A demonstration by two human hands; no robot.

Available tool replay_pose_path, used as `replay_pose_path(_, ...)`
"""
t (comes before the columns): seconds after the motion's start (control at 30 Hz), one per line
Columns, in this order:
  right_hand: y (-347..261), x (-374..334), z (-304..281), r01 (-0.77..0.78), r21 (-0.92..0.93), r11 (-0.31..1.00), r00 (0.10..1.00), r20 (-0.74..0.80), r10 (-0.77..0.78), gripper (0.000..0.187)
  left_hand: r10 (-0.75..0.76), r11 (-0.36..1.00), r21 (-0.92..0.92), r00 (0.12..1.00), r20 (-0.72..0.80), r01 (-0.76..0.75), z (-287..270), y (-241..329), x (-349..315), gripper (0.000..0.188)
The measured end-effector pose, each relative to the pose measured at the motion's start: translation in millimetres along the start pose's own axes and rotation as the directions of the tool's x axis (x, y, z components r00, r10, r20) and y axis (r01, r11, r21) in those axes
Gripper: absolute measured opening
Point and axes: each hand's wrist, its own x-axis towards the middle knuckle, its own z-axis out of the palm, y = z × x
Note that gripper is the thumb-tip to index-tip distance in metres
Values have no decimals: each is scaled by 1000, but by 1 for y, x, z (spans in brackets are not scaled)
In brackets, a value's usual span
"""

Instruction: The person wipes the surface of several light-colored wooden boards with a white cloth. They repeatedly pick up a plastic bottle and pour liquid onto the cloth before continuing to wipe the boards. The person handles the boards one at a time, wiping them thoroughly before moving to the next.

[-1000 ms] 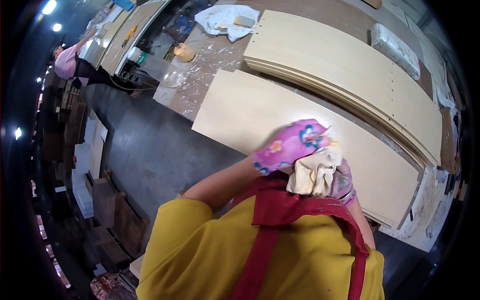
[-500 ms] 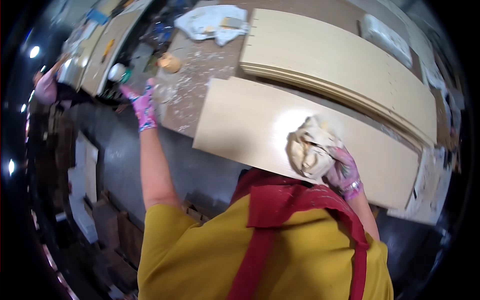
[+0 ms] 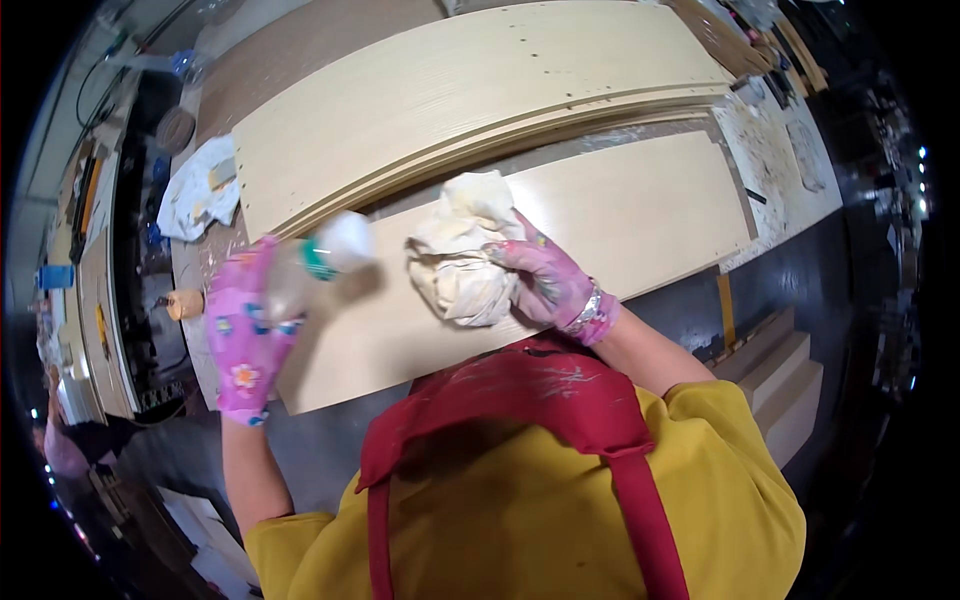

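My left hand (image 3: 243,345), in a pink flowered glove, is wrapped round a clear bottle (image 3: 343,245) with a white top and a green collar. Motion blurs the bottle, which is tilted with its top toward the right, over the left part of a pale wooden board (image 3: 640,205). A crumpled cream cloth (image 3: 465,260) is bunched in my gloved right hand (image 3: 553,282), above the middle of the same board. The thumb lies across the cloth; the other fingers are mostly hidden behind it.
Beyond the board lies a stack of pale panels (image 3: 480,70) with small holes. A white rag (image 3: 200,195) and an orange-tan container (image 3: 183,304) are at the left. A paint-spotted white surface (image 3: 765,170) adjoins the board's right end. Another person (image 3: 68,448) is at the far left.
My left hand has come in from the far left with the bottle, now over the board. The view has turned left. My right hand still holds the cloth.
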Motion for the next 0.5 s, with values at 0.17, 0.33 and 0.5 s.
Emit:
replay_pose_path(0.17,-4,-12,7,57,138,989,998,22,-61,53,254,953,107,939,234,-284,15,66,41,84)
replay_pose_path(0.33,-19,-31,-30,131,181,975,990,-77,-118,46,456,849,167,855,245,-501,18,99,76,83)
replay_pose_path(0.5,-34,-48,-72,101,428,898,994,-76,-76,44,555,759,265,804,212,-594,11,125,110,70)
